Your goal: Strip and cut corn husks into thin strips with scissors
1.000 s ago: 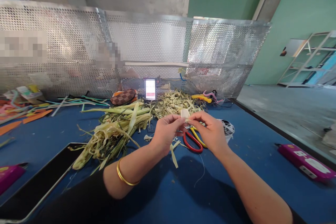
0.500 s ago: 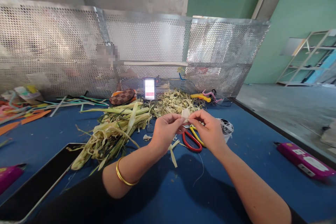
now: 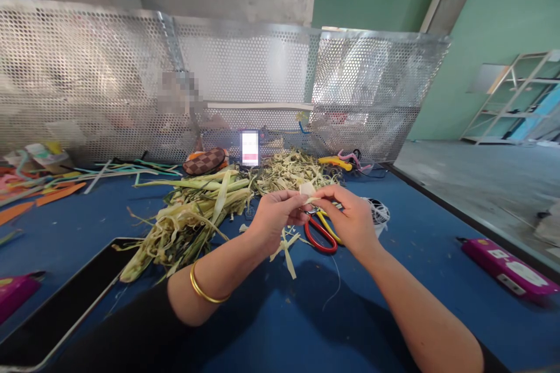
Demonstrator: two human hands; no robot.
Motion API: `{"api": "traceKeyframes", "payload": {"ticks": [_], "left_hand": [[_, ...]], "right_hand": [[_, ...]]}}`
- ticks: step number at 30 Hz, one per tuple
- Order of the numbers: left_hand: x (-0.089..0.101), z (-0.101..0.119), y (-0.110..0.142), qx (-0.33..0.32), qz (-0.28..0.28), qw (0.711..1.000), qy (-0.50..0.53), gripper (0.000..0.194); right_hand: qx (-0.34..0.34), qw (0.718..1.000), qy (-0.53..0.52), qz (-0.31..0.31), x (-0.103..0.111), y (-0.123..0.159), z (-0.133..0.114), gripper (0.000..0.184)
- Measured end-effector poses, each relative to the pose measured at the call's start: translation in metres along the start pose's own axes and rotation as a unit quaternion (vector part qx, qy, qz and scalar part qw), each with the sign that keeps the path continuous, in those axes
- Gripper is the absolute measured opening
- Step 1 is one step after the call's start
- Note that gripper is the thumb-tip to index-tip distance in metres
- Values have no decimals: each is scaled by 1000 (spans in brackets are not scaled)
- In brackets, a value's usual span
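Observation:
A small pale piece of corn husk (image 3: 307, 189) is pinched between the fingertips of both hands. My left hand (image 3: 273, 217), with a gold bangle at the wrist, is closed on its left side. From the right, my right hand (image 3: 350, 215) grips the husk between thumb and forefinger. Below them on the table lie scissors (image 3: 321, 236) with red and yellow handles, their blades partly hidden by my hands. Loose husk strips (image 3: 289, 259) lie just under my left hand. To the left spreads a pile of corn husks (image 3: 188, 224).
Behind my hands sits a heap of dried husk scraps (image 3: 295, 172). A spool of white thread or wire (image 3: 378, 213) stands beside my right hand. A magenta case (image 3: 510, 268) lies at right, a black tray (image 3: 74, 297) at left. A perforated metal screen (image 3: 245, 64) borders the table's back.
Both hands stay together at the husk. My left hand has shifted slightly left, with its lower fingers a little more visible, and the husk piece has tilted slightly.

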State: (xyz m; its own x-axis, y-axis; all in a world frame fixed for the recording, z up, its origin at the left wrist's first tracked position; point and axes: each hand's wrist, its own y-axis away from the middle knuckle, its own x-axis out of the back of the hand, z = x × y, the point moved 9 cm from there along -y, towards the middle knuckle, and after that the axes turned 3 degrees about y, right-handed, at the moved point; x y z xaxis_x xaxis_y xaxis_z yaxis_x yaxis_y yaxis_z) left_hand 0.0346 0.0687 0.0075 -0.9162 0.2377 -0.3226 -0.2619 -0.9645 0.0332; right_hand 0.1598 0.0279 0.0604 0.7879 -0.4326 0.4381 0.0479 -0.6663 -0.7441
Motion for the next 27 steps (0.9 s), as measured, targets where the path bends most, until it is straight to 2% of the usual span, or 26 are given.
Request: {"api": "traceKeyframes", "payload": {"ticks": [6,9,12,17,23,27], "left_hand": [[-2,15,2,-115,3,990,-85,11],[-2,24,5,-181,12,975,-131,7],[-4,29,7,-219,7,962,-164,6],[-6,27,7,-222,-3,958,-180,8],[-7,20,5,-207,-13,960,-190,10],[-5,20,5,-197,1,965,-173,13]], "right_hand": [[-36,999,-38,13,2,0,7,7],[-77,996,-52,14,2,0,12,7],[-127,989,-73,5,-1,2,20,8],[-168,974,-149,-3,-8,3,29,14],[-166,978,-127,-16,-9,4,32,17],[-165,979,-121,-14,-9,4,32,17]]}}
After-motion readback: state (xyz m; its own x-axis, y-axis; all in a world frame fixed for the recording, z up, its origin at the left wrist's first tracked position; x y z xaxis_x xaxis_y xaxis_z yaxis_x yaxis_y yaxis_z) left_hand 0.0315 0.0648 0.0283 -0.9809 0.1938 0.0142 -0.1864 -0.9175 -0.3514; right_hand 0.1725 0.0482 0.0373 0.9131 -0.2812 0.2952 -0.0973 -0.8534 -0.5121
